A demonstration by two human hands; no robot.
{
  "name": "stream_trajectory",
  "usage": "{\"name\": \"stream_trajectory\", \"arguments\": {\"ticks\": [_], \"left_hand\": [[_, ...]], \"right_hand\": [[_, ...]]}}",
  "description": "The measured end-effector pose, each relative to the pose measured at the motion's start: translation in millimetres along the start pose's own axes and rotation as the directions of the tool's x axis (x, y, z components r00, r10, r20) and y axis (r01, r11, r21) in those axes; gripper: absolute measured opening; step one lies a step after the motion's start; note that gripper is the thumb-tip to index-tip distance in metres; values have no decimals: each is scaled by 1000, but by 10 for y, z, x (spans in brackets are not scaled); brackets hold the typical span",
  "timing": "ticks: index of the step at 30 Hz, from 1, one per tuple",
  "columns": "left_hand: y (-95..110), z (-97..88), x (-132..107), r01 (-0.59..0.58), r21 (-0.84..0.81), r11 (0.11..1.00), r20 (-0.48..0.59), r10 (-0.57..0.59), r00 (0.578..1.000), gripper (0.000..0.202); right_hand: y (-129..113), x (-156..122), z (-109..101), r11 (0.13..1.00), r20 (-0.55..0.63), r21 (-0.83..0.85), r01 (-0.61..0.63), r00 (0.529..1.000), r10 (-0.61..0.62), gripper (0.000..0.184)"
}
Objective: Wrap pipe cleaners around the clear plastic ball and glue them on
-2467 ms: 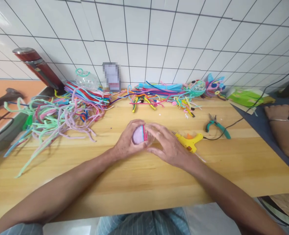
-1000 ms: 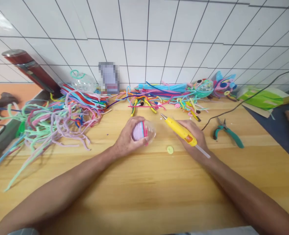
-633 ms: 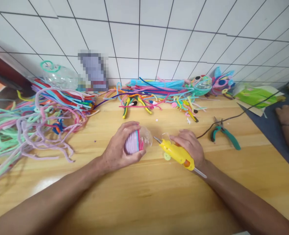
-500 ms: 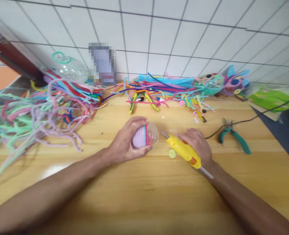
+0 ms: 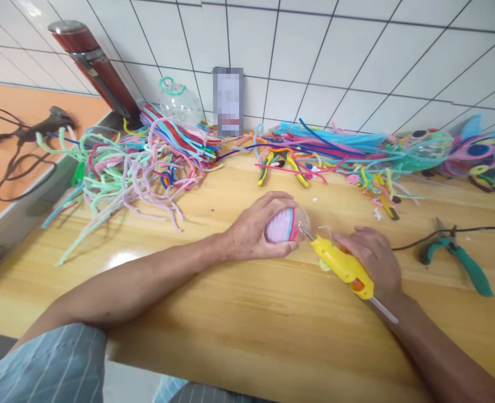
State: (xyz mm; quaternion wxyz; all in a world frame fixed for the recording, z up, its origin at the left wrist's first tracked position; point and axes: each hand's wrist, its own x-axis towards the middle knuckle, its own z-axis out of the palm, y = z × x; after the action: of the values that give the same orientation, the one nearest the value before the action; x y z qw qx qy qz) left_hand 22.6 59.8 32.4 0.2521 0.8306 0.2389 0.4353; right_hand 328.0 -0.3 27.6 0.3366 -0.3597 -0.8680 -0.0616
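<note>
My left hand (image 5: 259, 226) is wrapped round a clear plastic ball (image 5: 280, 225) banded with lilac, blue and pink pipe cleaners; its right end is bare and see-through. A yellow hot glue gun (image 5: 335, 260) is in my right hand (image 5: 376, 257), its metal nozzle at the pink edge of the banding; whether it touches cannot be told. A clear glue stick (image 5: 384, 310) sticks out of the gun's back end. Under the gun, partly covered, lies a pale green disc (image 5: 324, 265) on the wooden table (image 5: 239, 313).
Loose pipe cleaners (image 5: 125, 173) are heaped at the left. Along the wall lie blue pipe cleaners (image 5: 331, 137), yellow-handled pliers (image 5: 295, 170) and a propped phone (image 5: 228, 103). Teal-handled pliers (image 5: 468, 266) rest at right beside a black cord (image 5: 415, 243). A red flask (image 5: 94, 67) stands at back left.
The glue gun's nozzle has come up to the pink edge of the banding on the ball, closing a small gap. The view has swung left, so the flask and my sleeve now show.
</note>
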Motion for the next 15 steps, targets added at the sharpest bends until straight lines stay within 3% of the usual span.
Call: {"name": "stream_trajectory", "arguments": {"ticks": [6,15], "left_hand": [[-54,27,8,-87,31,996,-27,88,996,69],[-80,49,5,-106,28,994,-44,107,993,67]], "right_hand": [[64,-24,50,998,2,22,50,999,-50,54],[-18,81,7,996,12,53,66,998,-67,57]]}}
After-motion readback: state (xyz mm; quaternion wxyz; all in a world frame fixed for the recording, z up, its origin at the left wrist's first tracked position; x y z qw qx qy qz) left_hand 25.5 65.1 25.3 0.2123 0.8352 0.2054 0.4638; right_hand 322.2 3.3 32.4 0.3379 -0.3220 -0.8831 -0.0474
